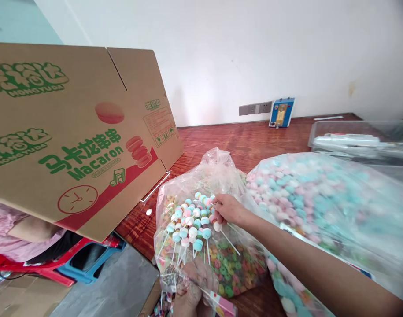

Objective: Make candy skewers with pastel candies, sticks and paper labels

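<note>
My right hand (230, 210) is closed in a pinch on a marshmallow skewer, at the right side of a pile. Pink, white and blue marshmallow skewers (188, 220) make up that pile, their white sticks pointing toward me. They lie on a clear plastic bag (237, 268) full of small coloured rings. Lower down, my left hand (190, 288) is closed around a clear plastic wrapper (221, 304) with pink and yellow print. Its fingers are partly hidden behind the shiny film.
A big clear bag of pastel marshmallows (297, 189) lies under my right forearm. At left stands a tilted cardboard box (79, 176). Behind are a blue device (282, 112) and a clear plastic bin (353, 127) on the wooden table (201, 136). A person's arm (36, 229) shows beneath the box.
</note>
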The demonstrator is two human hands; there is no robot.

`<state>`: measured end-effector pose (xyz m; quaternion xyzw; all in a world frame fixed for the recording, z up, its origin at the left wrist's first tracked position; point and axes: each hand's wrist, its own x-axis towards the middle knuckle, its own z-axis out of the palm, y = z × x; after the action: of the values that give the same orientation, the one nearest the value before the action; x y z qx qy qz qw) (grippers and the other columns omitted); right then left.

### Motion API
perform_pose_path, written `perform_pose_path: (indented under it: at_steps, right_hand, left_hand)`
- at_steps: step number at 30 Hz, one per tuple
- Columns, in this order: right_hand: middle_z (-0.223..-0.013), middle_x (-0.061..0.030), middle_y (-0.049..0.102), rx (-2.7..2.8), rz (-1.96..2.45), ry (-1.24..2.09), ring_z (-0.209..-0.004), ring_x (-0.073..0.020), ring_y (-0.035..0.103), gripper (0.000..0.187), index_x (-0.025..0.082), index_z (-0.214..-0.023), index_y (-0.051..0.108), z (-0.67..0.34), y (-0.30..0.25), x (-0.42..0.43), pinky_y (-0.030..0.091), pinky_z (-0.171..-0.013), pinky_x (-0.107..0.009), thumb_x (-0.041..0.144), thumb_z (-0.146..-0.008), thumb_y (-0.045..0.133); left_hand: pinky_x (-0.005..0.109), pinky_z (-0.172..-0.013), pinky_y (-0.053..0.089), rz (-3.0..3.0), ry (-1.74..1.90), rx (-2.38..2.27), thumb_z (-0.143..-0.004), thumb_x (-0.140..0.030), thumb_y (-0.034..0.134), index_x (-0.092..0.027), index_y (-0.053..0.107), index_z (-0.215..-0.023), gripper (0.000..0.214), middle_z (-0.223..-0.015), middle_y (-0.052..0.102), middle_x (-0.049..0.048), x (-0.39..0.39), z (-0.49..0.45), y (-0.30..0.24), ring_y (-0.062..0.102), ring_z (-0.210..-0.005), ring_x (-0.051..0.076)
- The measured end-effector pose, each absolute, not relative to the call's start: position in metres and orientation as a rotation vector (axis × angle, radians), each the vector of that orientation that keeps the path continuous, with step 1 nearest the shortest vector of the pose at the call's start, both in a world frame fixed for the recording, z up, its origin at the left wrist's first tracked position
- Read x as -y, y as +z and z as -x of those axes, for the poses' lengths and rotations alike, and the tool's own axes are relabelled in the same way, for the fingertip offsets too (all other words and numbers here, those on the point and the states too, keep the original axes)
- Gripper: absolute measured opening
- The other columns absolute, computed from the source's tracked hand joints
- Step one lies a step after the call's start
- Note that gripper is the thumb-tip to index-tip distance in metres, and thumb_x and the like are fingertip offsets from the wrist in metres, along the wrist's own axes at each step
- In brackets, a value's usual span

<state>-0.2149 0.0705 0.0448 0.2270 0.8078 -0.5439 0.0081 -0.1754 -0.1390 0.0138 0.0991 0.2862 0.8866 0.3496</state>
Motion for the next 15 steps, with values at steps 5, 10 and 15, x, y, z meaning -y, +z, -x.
perform_pose_path:
  at_steps: [5,10,15]
  right_hand:
    - [-0.073,0.0021,0.059,-2.361,-0.598,-2.309,-0.051,-0.0089,0.055,0.015,0.018,-0.095,0.051,0.121,0.064,-0.071,0.045,-0.050,-0.022,0.029,-0.089,0.043]
    - [-0.055,0.0076,0.041,-2.432,-0.948,-2.452,-0.045,-0.0077,0.037,0.024,0.020,-0.090,0.059,-0.015,0.066,-0.058,0.030,-0.043,-0.019,0.044,-0.087,0.054]
    - [-0.073,-0.0013,0.062,-2.780,-1.515,-2.129,-0.067,-0.0169,0.057,0.025,0.023,-0.084,0.066,-0.125,0.061,-0.033,0.046,-0.058,-0.022,0.048,-0.082,0.060]
  left_hand:
    - [0.020,-0.051,0.036,-0.032,2.310,-0.690,-0.070,-0.032,0.080,-0.019,0.062,-0.070,0.022,-0.066,0.052,-0.0036,0.122,0.165,0.027,0.041,-0.051,0.006]
    - [0.017,-0.047,0.039,0.209,2.215,-0.609,-0.071,-0.022,0.080,-0.017,0.064,-0.074,0.017,-0.062,0.054,-0.0055,0.090,0.144,0.034,0.042,-0.047,0.004]
    - [0.018,-0.046,0.039,0.229,1.976,-0.526,-0.075,-0.018,0.076,-0.015,0.065,-0.075,0.012,-0.065,0.060,-0.0039,0.044,0.106,0.030,0.046,-0.047,0.004]
